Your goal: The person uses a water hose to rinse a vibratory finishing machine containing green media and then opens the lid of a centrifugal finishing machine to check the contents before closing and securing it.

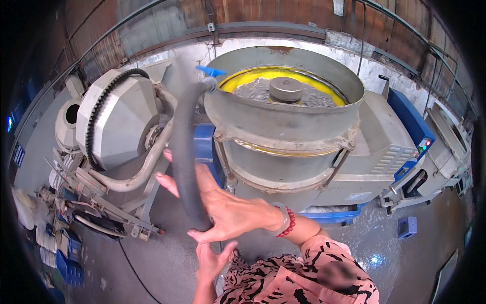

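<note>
Before a round grey metal tub (283, 121), right hand (230, 210), fingers wide, seemingly steadies a black rubber hose (184, 137); left hand (208, 261), grip unclear

The hose (185, 152) looks like matt dark rubber, though blurred. Beyond it, the tub (283, 121) is dull grey metal, rust-stained at its far rim, its yellow lining (318, 83) smooth and glossy. Left, the faceted barrel (126, 116) looks painted, matt. The near shirt (304, 283) is matt cloth; the floor (374, 248) shines wet at right.
</note>
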`<control>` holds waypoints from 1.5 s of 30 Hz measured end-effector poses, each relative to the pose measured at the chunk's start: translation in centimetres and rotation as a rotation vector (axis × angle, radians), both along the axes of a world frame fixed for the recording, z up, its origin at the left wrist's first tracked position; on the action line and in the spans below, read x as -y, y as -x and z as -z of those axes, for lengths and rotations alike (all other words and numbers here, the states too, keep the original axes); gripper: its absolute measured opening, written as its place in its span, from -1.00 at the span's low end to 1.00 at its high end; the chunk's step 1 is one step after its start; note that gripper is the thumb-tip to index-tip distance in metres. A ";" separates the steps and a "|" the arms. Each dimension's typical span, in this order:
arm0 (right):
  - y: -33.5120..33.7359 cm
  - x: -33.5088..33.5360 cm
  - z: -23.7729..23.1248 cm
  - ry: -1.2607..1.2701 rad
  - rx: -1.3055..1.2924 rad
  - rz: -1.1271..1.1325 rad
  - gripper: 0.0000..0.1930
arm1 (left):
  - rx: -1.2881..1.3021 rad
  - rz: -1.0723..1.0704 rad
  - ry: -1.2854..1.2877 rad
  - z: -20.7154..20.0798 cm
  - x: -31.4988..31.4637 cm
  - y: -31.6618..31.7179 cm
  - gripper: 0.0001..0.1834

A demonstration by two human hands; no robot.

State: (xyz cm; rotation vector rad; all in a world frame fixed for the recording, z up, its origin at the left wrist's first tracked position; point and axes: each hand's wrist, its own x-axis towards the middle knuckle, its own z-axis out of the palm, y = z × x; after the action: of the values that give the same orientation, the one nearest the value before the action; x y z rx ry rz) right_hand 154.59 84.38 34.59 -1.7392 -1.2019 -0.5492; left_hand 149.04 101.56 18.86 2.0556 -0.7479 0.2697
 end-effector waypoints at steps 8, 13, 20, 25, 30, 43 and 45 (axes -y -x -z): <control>-3.9 -0.4 -0.5 0.011 0.120 0.284 -0.12 | 0.272 -0.356 0.624 -4.6 6.1 -6.5 -0.28; -7.8 0.6 -1.5 0.024 0.180 0.431 -0.06 | 0.158 -0.174 0.890 -3.4 5.1 -14.0 -0.52; -9.8 9.2 -1.9 0.493 0.178 0.700 -0.33 | -0.135 0.251 0.905 -7.5 7.7 -20.4 -0.74; -5.2 20.1 -3.4 0.455 0.186 1.228 -0.46 | -0.268 0.237 0.914 -6.0 4.9 -24.8 -0.75; 2.6 26.7 -3.2 0.021 0.191 1.605 -0.67 | -0.353 0.285 0.855 -4.5 2.4 -28.2 -0.76; -3.0 32.8 -1.3 -0.237 0.177 1.543 -0.63 | -0.412 0.248 0.618 -7.9 6.7 -27.9 -0.48; -4.8 35.3 -1.3 -0.170 0.108 1.421 -0.60 | -0.395 0.216 0.589 -9.5 9.0 -28.0 -0.38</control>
State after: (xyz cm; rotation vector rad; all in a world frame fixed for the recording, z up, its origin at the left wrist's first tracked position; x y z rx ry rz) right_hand 159.40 49.12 35.93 -2.2078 0.2387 -1.4863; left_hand 177.08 92.59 28.32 1.3972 -0.5539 -0.0427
